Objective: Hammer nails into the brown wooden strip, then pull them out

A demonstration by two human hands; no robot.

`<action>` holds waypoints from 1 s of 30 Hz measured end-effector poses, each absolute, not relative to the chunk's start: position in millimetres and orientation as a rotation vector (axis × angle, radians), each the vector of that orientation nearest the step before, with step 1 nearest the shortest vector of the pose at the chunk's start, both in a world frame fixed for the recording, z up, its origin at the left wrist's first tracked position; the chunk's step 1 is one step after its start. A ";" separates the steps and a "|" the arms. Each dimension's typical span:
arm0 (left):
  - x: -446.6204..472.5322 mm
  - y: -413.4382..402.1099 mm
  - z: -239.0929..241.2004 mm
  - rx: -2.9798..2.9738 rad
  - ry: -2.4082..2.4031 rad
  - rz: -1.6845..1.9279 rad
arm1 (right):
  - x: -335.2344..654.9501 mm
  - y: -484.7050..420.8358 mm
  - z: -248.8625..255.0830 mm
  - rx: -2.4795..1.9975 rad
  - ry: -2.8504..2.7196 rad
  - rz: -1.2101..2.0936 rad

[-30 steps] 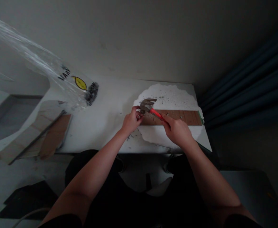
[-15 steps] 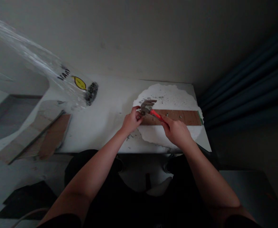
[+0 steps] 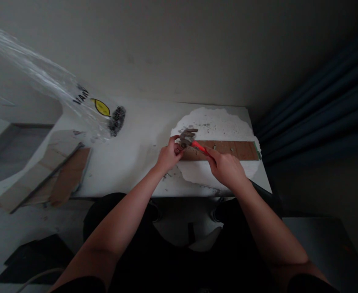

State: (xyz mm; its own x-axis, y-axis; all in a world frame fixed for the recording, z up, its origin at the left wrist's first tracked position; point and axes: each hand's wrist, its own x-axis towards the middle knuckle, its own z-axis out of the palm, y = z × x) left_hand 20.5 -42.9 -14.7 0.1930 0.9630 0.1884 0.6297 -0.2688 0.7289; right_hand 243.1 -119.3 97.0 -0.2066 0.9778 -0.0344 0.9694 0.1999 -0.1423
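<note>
A claw hammer (image 3: 191, 139) with a red handle lies over the left end of a brown wooden plank (image 3: 233, 149). My right hand (image 3: 226, 168) is closed around the red handle. My left hand (image 3: 168, 155) is pinched shut at the plank's left end, right under the hammer head; what its fingertips hold is too small to make out. The plank rests on a worn, chipped white patch (image 3: 218, 122) of the white table (image 3: 130, 154).
A clear plastic bag (image 3: 75, 101) with black lettering and a yellow mark lies at the table's back left. Wooden boards (image 3: 53, 173) lean off the left edge. A dark curtain (image 3: 319, 97) hangs on the right; a wall stands behind.
The hammer head has dropped slightly and shifted left toward my left fingers. Both hands have stayed at nearly the same places.
</note>
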 end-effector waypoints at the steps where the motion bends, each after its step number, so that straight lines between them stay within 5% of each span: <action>1: 20.5 -42.5 -15.0 1.967 1.481 0.882 | 242.6 -119.1 97.0 -1.939 -2.390 0.211; 30: 21.9 -36.0 -27.7 1.752 1.362 1.023 | 239.4 -121.7 96.2 -1.935 -2.375 0.170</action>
State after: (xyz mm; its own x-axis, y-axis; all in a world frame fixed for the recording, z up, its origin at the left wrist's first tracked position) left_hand 21.9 -36.0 -27.7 0.1419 0.9749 0.1714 0.4365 -0.2171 0.8731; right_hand 239.4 -121.7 96.2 -0.2029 0.9791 -0.0132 0.9710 0.1995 -0.1321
